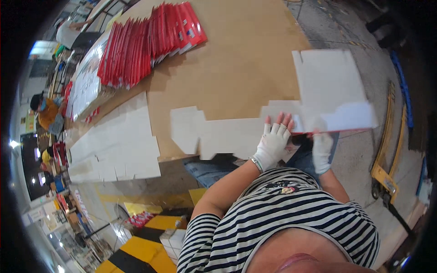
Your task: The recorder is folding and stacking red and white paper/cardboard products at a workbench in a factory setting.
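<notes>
A flat die-cut cardboard box blank [234,135], white on top with a thin red edge, lies along the near side of the table and reaches past its right end. Its broad panel [328,75] sticks up and out at the right. My left hand [272,144], in a white fingerless glove, rests on the blank with the fingers stretched out. At the blank's near red edge, my right hand [322,148], gloved alike, holds the border. Its fingers are somewhat blurred and partly hidden.
A leaning row of red flat packages [150,45] stands at the back left, beside a glossy printed stack [86,88]. More white cardboard [116,141] lies at the left. A pallet jack with a yellow part [384,177] stands on the right floor. Another person [48,113] is far left.
</notes>
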A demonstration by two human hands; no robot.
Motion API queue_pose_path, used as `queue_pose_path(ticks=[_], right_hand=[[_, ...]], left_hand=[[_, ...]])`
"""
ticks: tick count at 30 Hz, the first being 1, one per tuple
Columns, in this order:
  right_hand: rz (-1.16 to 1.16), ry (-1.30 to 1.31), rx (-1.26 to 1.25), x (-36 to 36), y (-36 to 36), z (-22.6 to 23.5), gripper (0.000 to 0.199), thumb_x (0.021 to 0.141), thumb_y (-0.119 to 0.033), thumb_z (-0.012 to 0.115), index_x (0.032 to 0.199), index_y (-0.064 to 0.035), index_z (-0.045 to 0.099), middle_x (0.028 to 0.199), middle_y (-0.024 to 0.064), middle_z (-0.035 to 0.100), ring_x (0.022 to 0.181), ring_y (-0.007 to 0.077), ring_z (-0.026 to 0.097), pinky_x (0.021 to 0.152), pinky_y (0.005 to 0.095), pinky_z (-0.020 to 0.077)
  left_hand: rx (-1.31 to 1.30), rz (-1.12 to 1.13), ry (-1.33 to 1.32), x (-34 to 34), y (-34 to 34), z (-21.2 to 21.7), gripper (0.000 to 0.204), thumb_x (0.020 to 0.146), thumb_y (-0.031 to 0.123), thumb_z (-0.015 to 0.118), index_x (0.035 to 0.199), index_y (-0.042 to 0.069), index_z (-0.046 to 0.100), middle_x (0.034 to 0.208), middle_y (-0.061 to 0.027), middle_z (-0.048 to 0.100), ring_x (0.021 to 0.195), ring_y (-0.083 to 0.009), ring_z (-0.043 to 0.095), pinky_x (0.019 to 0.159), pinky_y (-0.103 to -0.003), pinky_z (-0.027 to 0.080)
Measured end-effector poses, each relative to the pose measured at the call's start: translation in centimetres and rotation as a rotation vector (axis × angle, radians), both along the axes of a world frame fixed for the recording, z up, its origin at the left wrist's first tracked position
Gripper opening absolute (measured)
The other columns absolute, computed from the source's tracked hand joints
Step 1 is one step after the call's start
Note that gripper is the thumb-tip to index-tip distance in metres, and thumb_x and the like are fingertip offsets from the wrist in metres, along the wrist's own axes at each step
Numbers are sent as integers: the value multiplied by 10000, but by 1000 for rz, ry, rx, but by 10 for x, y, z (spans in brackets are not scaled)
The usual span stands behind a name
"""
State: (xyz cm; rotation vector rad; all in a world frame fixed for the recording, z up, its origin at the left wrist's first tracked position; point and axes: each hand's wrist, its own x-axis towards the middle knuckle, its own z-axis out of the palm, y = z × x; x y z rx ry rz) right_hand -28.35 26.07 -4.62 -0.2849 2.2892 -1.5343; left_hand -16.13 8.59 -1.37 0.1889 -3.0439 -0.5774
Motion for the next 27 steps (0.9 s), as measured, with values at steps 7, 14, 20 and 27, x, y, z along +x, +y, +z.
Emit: queue_pose_path(ticks=[7,14,20,27], right_hand=[[404,1094,157,-39,-34,15,386,914,-84,580,1277,42,550,1228,206,598,1089,397,580,945,423,461],[779,1172,244,-55,-62,20,576,798,11,546,1367,-71,522,1410,136,503,1315,332,467,1079,445,379],[793,1118,300,-62,-67,18,500,835,-17,523,1333,-49,547,1393,138,517,1301,325,481,1086,447,378],[735,936,240,-64,-62,12,565,802,31,523,1365,-20,500,1409,153,498,1305,316,476,1092,420,372]], left_hand=[[-33,44,104,7,-12,9,920,747,505,640,1449,-9,341,1515,-148,354,1418,-311,296,1167,-567,113],[-51,38,-408,85,-40,48,793,718,448,707,1337,3,488,1430,-176,443,1392,-336,310,1162,-559,149],[-34,284,246,184,-102,14,383,736,47,621,1119,56,627,1135,-81,613,1097,-294,564,952,-421,459],[316,475,404,159,-126,8,262,688,33,664,944,83,685,868,-106,594,821,-314,590,716,-406,496]])
